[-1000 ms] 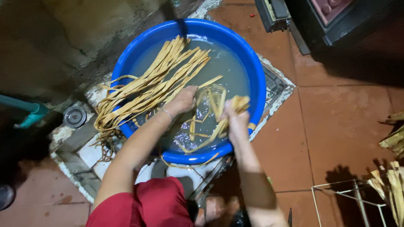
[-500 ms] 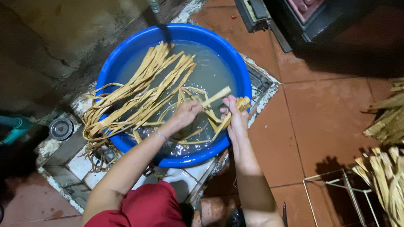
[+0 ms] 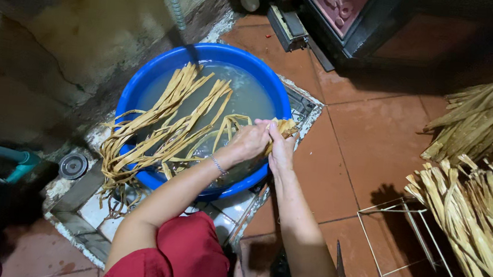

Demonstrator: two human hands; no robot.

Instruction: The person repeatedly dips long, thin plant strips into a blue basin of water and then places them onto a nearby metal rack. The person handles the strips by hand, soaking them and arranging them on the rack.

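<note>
- Knees in red cloth [image 3: 189, 256] occupy the bottom edge; the rest of the person is cut off below the frame.
- Forearms extend from there up to the near right rim of the blue basin [image 3: 146, 82]. A thin bracelet [image 3: 217, 165] sits on the left wrist.
- Left hand [image 3: 250, 143]: clenched around a bundle of pale leaf strips [image 3: 233, 123], knuckles up; the fingertips are hidden under the hand.
- Right hand [image 3: 282, 147]: pressed against the left one, fingers closed on the short end of the same bundle, which sticks out over the basin rim. How far the strips run inside the grip cannot be made out.
- Wire frame [image 3: 401, 247]: lies on the tiled floor [image 3: 368, 135] right of the forearms; its lower part is cut off.
- Basin: holds cloudy water; its bottom is not visible.
- Long strips [image 3: 160, 132]: drape from the water over the left rim onto the tiled ledge [image 3: 83, 202], where their tips tangle.
- Round metal drain [image 3: 73, 165]: sits just left of those tips.
- Dry leaf stacks [image 3: 475, 172]: well apart at the right edge, partly out of frame.
- Dark cabinet [image 3: 353, 19]: far side, details lost in shadow.
</note>
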